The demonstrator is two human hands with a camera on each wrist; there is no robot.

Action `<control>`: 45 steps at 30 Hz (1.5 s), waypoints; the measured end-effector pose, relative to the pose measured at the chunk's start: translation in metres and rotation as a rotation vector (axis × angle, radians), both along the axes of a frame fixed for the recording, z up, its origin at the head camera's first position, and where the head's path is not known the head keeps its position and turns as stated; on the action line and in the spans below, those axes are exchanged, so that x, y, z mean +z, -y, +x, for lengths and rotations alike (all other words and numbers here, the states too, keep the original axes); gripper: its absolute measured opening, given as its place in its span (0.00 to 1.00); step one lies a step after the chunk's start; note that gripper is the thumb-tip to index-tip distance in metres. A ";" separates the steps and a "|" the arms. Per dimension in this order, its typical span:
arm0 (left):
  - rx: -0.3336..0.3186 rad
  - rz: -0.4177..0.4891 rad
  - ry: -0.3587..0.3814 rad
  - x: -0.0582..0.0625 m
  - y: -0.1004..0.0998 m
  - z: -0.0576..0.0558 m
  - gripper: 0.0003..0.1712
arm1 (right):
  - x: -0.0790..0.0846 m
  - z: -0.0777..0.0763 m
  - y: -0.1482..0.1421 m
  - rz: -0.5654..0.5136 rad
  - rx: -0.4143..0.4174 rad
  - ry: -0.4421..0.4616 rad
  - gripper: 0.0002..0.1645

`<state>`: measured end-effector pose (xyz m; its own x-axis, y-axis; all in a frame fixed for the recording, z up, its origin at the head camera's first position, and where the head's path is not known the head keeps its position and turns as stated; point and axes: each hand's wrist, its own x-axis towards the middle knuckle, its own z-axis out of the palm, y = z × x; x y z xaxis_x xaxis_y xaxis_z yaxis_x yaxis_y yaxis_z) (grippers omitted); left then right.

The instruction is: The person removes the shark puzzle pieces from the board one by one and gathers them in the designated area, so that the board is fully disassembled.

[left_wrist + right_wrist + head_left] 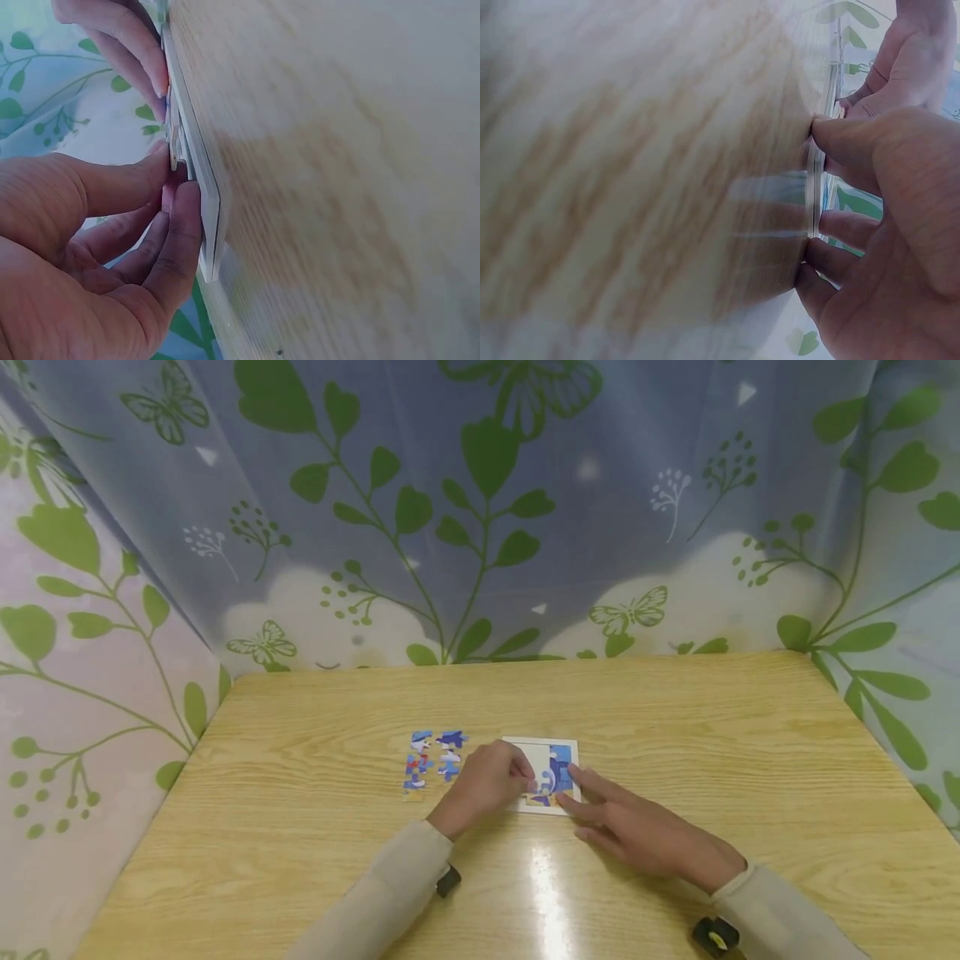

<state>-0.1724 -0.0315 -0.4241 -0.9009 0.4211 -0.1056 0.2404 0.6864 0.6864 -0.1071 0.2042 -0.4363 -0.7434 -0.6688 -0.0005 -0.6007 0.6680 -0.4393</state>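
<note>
A white-framed jigsaw tray (pixel 542 741) lies on the table, with blue pieces (pixel 561 756) fitted along its right side and more along the bottom. My left hand (pixel 491 777) is over the tray's left part and pinches a small puzzle piece (pixel 174 150) between thumb and fingers; the piece's picture is mostly hidden. In the left wrist view, a fingertip touches the tray's edge (pixel 212 225). My right hand (pixel 637 827) lies at the tray's right side, its fingers spread and fairly straight, with fingertips resting on the frame and the fitted pieces.
Loose puzzle pieces (pixel 420 764) lie in two columns left of the tray, close to the left wrist. The wooden table (pixel 300 743) ends at a leaf-patterned curtain (pixel 420 585) behind. Each wrist wears a black strap device (pixel 715 937).
</note>
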 end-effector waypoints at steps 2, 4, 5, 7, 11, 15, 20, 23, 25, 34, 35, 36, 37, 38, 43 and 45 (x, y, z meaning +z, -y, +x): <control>0.008 0.016 0.014 -0.001 0.001 0.000 0.04 | 0.000 0.000 0.000 0.004 0.001 0.002 0.28; 0.019 0.039 0.044 -0.001 0.003 0.000 0.04 | 0.001 0.000 0.001 0.005 0.004 0.001 0.28; 0.021 0.047 0.055 -0.001 0.004 -0.001 0.04 | 0.001 0.000 0.001 0.009 0.003 0.005 0.28; 0.028 0.066 0.076 0.000 0.006 -0.001 0.04 | 0.002 0.000 0.002 0.014 -0.001 0.014 0.29; 0.035 0.094 0.074 0.002 0.014 -0.003 0.05 | 0.003 -0.001 0.002 0.018 -0.002 0.020 0.29; 0.030 0.104 0.049 0.007 0.025 -0.004 0.05 | 0.004 -0.001 0.001 0.014 0.007 0.001 0.29; 0.048 0.085 0.040 0.011 0.041 -0.006 0.04 | 0.004 0.000 0.002 0.010 -0.001 -0.003 0.30; 0.071 0.066 0.026 0.012 0.052 -0.006 0.04 | 0.003 0.000 0.002 0.006 0.001 -0.001 0.30; 0.088 0.053 0.014 0.012 0.060 -0.006 0.05 | 0.003 0.000 0.003 0.006 0.005 -0.005 0.30; 0.120 0.020 -0.037 0.012 0.092 -0.004 0.05 | 0.002 -0.001 0.002 0.014 -0.007 0.028 0.30; 0.122 0.017 -0.039 0.012 0.095 -0.004 0.05 | 0.001 -0.001 0.002 0.014 -0.009 0.033 0.30; 0.125 0.014 -0.036 0.012 0.097 -0.003 0.05 | 0.002 -0.001 0.002 0.014 -0.010 0.035 0.30; 0.128 0.009 -0.032 0.012 0.099 -0.003 0.05 | 0.002 -0.001 0.002 0.016 -0.011 0.037 0.31; 0.131 0.004 -0.027 0.012 0.101 -0.003 0.05 | 0.002 -0.001 0.002 0.015 -0.011 0.042 0.31; 0.146 -0.021 -0.012 0.011 0.107 -0.003 0.05 | 0.001 -0.001 0.001 0.007 -0.006 0.052 0.31; 0.149 -0.032 -0.023 0.010 0.107 -0.003 0.05 | 0.001 -0.001 0.001 0.002 -0.004 0.054 0.31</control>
